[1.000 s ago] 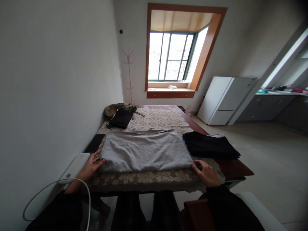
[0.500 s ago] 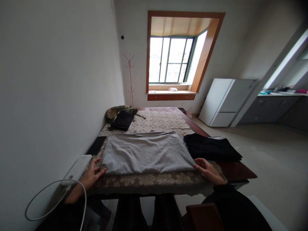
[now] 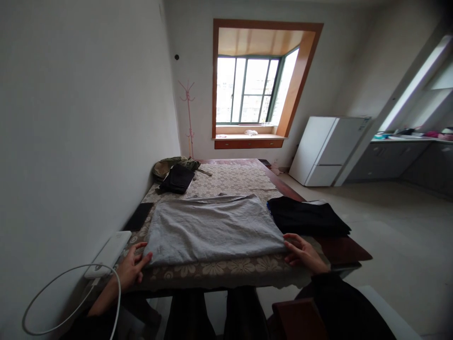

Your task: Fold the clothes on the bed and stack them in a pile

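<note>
A grey folded garment [image 3: 215, 229] lies spread wide and lightly wrinkled on the patterned tablecloth [image 3: 226, 177] before me. At its near left corner, my left hand [image 3: 132, 267] has thumb and fingers closed on the fabric; part of the grip is hidden. My right hand [image 3: 304, 252] holds the near right corner, its thumb and index finger at the edge and the other fingers curled below. Close to that side rests a stack of folded black clothes [image 3: 307, 216].
A white power strip [image 3: 108, 255] with a looping white cable [image 3: 63, 271] is beside my left arm. A black flat item [image 3: 138, 216] lies by the wall. Farther back are a black folded item [image 3: 178, 179] and a camouflage bag [image 3: 164, 167]. A brown stool [image 3: 297, 318] stands near my right.
The garment's near left corner has been drawn slightly left and toward me with my left hand. My right hand stays at its corner. The view has shifted a little.
</note>
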Action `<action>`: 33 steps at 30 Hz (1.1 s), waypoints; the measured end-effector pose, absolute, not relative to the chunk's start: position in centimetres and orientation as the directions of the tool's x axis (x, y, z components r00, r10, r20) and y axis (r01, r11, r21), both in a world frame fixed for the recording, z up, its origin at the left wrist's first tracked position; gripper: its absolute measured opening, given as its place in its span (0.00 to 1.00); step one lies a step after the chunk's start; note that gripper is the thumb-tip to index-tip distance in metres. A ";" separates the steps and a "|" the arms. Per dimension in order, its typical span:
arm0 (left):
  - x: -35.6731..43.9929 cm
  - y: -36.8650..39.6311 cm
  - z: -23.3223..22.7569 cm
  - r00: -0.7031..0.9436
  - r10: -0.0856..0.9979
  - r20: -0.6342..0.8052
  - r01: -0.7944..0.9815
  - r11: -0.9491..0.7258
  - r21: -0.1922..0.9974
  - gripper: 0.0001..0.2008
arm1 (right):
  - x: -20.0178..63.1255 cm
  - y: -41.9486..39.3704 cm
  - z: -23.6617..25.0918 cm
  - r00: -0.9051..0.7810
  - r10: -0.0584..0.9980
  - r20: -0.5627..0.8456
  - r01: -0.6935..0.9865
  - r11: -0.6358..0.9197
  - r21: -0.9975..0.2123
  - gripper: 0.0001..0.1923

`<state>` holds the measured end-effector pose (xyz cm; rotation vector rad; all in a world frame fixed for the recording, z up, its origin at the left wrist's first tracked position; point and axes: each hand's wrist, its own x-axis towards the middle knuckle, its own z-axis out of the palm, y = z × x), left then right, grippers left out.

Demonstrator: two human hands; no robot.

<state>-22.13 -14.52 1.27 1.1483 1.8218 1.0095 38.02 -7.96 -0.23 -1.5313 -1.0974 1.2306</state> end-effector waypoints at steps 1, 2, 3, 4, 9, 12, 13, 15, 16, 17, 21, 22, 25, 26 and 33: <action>-21.9 -14.6 1.4 -0.324 0.928 -0.184 0.319 0.290 0.903 0.39 | 37.9 -7.9 0.1 0.120 0.966 -0.230 0.130 -0.245 -0.961 0.27; -21.7 -14.7 1.5 -0.330 0.926 -0.180 0.289 0.281 0.915 0.38 | 37.8 -7.9 0.4 0.122 0.966 -0.228 0.137 -0.244 -0.960 0.25; -21.6 -14.9 1.5 -0.345 0.924 -0.165 0.268 0.266 0.926 0.37 | 37.7 -8.1 0.6 0.131 0.966 -0.224 0.140 -0.242 -0.960 0.24; -21.6 -15.3 1.5 -0.367 0.919 -0.141 0.267 0.250 0.931 0.36 | 37.7 -8.3 0.7 0.143 0.965 -0.218 0.139 -0.238 -0.961 0.23; -22.7 -18.0 1.3 -0.516 0.855 -0.049 0.389 0.284 0.876 0.38 | 38.9 -11.6 0.1 0.170 0.969 -0.181 0.210 -0.215 -0.954 0.23; -23.8 -19.7 1.5 -0.539 0.842 -0.034 0.477 0.338 0.812 0.35 | 40.4 -13.6 -0.1 0.122 0.972 -0.199 0.317 -0.228 -0.921 0.24; -24.1 -20.1 1.7 -0.538 0.842 -0.038 0.508 0.359 0.783 0.33 | 41.0 -13.9 0.0 0.100 0.970 -0.222 0.352 -0.243 -0.904 0.25; -24.4 -20.7 2.3 -0.539 0.842 -0.034 0.576 0.398 0.715 0.29 | 41.9 -13.9 0.8 0.083 0.964 -0.251 0.430 -0.262 -0.864 0.24; -24.4 -20.7 2.7 -0.536 0.844 -0.010 0.616 0.400 0.679 0.28 | 42.0 -13.5 1.4 0.089 0.967 -0.237 0.472 -0.250 -0.845 0.23; -24.3 -20.6 3.0 -0.531 0.847 0.032 0.659 0.388 0.645 0.27 | 41.9 -12.9 2.2 0.099 0.975 -0.197 0.515 -0.220 -0.829 0.21; -21.9 -18.3 4.3 -0.381 0.893 0.240 0.809 0.195 0.555 0.25 | 38.0 -8.0 5.2 -0.010 0.998 0.058 0.672 0.050 -0.739 0.14; -21.0 -17.3 4.4 -0.308 0.913 0.266 0.827 0.119 0.550 0.24 | 36.3 -6.3 5.7 -0.101 0.991 0.086 0.696 0.132 -0.706 0.14; -17.7 -13.6 4.5 -0.109 0.966 0.233 0.825 -0.043 0.564 0.24 | 30.9 -0.5 6.1 -0.320 0.943 0.089 0.785 0.317 -0.531 0.11; -16.8 -12.2 4.5 -0.049 0.978 0.202 0.813 -0.078 0.577 0.25 | 29.3 1.4 6.0 -0.343 0.933 0.106 0.822 0.353 -0.448 0.12; -15.1 -1.4 5.5 0.197 0.970 0.144 0.826 -0.243 0.509 0.21 | 25.4 9.5 4.3 -0.377 0.921 0.093 0.908 0.388 -0.160 0.12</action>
